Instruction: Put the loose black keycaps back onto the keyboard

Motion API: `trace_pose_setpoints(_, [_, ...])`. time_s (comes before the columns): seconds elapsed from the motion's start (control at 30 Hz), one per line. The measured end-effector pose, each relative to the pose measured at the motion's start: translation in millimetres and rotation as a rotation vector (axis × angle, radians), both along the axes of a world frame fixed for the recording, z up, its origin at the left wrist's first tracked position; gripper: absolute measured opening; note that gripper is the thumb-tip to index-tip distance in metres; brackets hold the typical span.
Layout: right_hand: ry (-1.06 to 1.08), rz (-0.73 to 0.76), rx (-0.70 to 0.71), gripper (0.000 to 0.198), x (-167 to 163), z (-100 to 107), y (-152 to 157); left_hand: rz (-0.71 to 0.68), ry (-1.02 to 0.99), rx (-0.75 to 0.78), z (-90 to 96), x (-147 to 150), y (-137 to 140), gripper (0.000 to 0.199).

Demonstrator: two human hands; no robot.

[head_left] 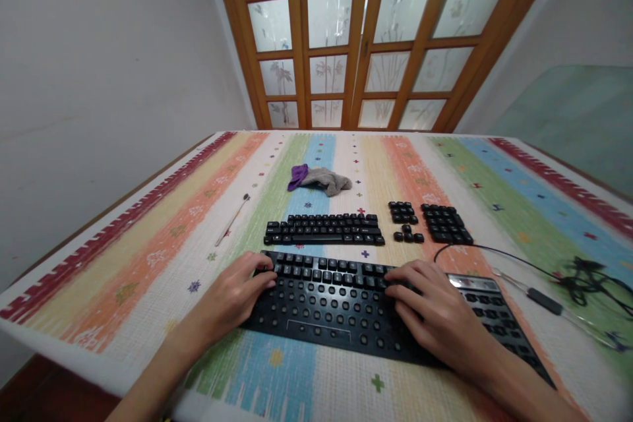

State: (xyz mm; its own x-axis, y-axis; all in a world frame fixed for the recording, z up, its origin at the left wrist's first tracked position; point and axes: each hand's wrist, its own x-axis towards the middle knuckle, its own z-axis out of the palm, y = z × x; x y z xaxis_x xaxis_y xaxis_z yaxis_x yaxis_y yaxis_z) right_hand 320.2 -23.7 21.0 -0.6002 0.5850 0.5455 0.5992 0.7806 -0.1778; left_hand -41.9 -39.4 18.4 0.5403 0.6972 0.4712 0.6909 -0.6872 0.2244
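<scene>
A black keyboard (321,306) lies across the front of the table. Its upper two rows carry keycaps, while the lower main area shows bare round key stems. My left hand (244,283) is at its upper left corner, fingers curled and closed round the edge, thumb and forefinger by the end keys. My right hand (430,300) rests over the right part of the keyboard, fingers apart, fingertips touching the right end of the capped rows. It hides part of the keys there. Behind the keyboard, loose black keycaps (324,229) are laid out in rows.
Smaller keycap groups (403,212) and a number pad block (446,223) sit at right. A thin brush-like stick (232,219) lies left. A grey and purple cloth (324,180) is farther back. A black cable (588,280) and a wire tool with dark handle (544,301) lie right.
</scene>
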Motion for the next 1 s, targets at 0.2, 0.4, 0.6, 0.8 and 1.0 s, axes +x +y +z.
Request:
trace_pose_setpoints(0.2, [0.012,0.105,-0.047,0.024,-35.1,9.5,-1.5,-0.039,-0.069,-0.051,0.7,-4.7,-0.8,0.02])
trace_pose_setpoints(0.4, [-0.015,0.234,-0.096,0.019,-80.1,10.2,-1.8,-0.052,-0.127,-0.055,-3.4,-7.4,0.5,0.019])
trace_pose_setpoints(0.6, [-0.114,0.274,-0.097,0.012,-114.1,7.7,3.9,-0.047,-0.151,-0.008,-8.7,-5.2,1.8,0.024])
trace_pose_setpoints(0.8, [-0.178,0.283,-0.108,0.022,-131.1,5.9,7.4,-0.026,-0.103,0.048,-13.8,-6.5,-0.7,0.025])
trace_pose_setpoints(1.0, [-0.248,0.249,-0.095,0.032,-143.6,2.8,11.4,0.014,-0.024,0.06,-7.4,0.1,-5.9,0.024])
